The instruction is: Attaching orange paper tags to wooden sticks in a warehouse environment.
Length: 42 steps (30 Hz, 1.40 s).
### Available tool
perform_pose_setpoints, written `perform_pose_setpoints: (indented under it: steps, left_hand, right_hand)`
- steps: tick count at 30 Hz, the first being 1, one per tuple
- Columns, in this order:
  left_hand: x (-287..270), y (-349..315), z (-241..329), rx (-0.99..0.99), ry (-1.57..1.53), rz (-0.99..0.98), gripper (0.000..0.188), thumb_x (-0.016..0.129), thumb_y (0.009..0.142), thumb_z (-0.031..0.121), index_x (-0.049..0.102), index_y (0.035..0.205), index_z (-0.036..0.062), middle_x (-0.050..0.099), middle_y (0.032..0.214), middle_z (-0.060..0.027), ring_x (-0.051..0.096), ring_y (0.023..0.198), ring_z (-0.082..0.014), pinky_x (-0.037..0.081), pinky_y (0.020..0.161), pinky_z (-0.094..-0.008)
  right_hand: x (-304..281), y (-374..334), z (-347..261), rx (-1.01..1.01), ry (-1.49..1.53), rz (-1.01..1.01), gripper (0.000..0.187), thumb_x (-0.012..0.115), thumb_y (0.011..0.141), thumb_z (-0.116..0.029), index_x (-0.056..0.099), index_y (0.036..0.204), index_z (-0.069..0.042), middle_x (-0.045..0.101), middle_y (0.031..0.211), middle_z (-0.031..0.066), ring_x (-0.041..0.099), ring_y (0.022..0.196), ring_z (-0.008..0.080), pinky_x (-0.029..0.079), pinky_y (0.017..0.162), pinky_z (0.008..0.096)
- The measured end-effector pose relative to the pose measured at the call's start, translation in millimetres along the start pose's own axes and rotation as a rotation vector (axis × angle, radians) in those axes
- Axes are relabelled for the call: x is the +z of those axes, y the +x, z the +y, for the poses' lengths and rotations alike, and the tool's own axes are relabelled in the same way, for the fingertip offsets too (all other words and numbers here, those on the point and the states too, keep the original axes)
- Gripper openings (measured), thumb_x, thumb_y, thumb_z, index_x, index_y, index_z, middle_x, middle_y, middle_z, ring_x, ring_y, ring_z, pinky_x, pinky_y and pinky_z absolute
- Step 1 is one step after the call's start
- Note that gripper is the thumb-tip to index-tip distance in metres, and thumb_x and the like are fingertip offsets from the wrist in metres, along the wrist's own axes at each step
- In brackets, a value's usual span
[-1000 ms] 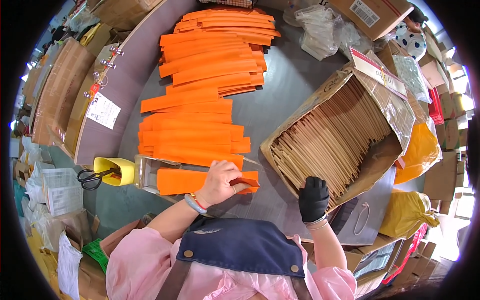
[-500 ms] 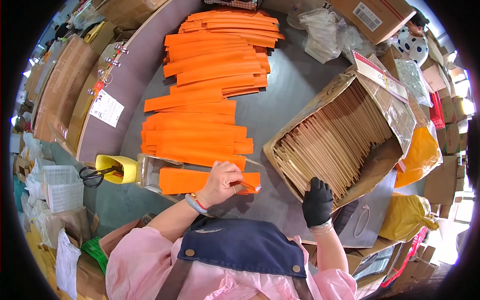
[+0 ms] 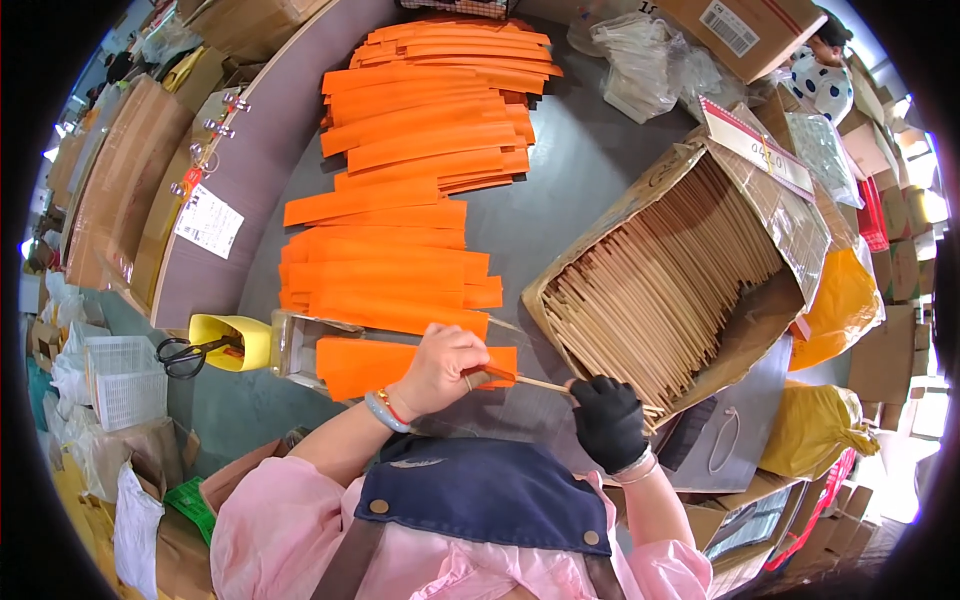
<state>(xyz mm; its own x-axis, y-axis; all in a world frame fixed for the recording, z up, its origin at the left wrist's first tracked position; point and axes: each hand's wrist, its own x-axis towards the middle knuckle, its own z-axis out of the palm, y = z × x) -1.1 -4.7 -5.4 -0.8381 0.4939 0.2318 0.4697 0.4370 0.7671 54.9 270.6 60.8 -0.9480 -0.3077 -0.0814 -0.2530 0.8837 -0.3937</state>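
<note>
My left hand, bare, is closed with thumb and fingers pinching the right end of an orange strip lying at the near side of the table. A slim wooden stick spans the gap between my hands. Its right end is in my right hand, which wears a black glove and is closed. The stick's left end meets the orange strip at my left fingers; whether it is inside a fold, I cannot tell. Right of my hands, a tilted cardboard box holds many similar wooden sticks.
Stacked orange strips run up the table's middle. A yellow holder with black-handled scissors is at the left edge. Clear plastic bags and a closed carton stand at the back right. Another person is at the far right.
My right hand has moved left from the box's near edge to beside my left hand, now with a wooden stick in it. The left hand has hardly moved.
</note>
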Motion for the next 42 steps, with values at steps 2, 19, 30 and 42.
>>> perform_pose_setpoints:
  steps: [2,19,30,42]
  left_hand:
    - [-2.9,7.8,14.9,0.113,0.119,-0.005,0.019,0.079,0.072,0.018,0.065,0.084,0.0123,0.064,0.088,0.0007,0.058,0.08,-0.0208,0.039,0.077,-0.0366]
    - [-3.7,10.9,8.6,-0.004,0.28,-0.005,0.036,0.081,0.074,0.029,0.072,0.104,0.0097,0.061,0.101,-0.0061,0.056,0.093,-0.0266,0.045,0.082,-0.0399]
    - [11.3,-2.4,-6.6,-0.006,0.121,0.036,0.041,0.091,0.063,0.03,0.064,0.086,0.0092,0.06,0.087,-0.0032,0.053,0.082,-0.0243,0.041,0.077,-0.0366]
    - [6.6,-4.5,-10.1,-0.038,-0.013,-0.001,0.022,0.084,0.069,0.018,0.066,0.082,0.0131,0.06,0.086,0.0015,0.055,0.083,-0.0209,0.036,0.076,-0.0361]
  right_hand:
    - [2.5,7.0,-6.8,-0.049,0.048,0.004,0.024,0.066,0.079,-0.013,0.067,0.103,-0.013,0.065,0.084,0.011,0.064,0.08,0.0339,0.05,0.07,0.0462]
    - [36.0,5.1,51.2,0.121,-0.184,0.427,0.037,0.074,0.077,-0.015,0.064,0.112,-0.004,0.062,0.102,0.0138,0.056,0.095,0.0357,0.046,0.084,0.0452]
    - [44.3,10.4,44.1,0.22,-0.27,0.209,0.03,0.073,0.072,-0.018,0.058,0.095,-0.007,0.057,0.093,0.0155,0.055,0.092,0.0368,0.046,0.076,0.0476]
    - [-3.6,-6.7,12.5,0.037,-0.013,0.063,0.027,0.069,0.075,-0.011,0.065,0.101,-0.014,0.061,0.088,0.0093,0.062,0.085,0.0329,0.048,0.074,0.0461]
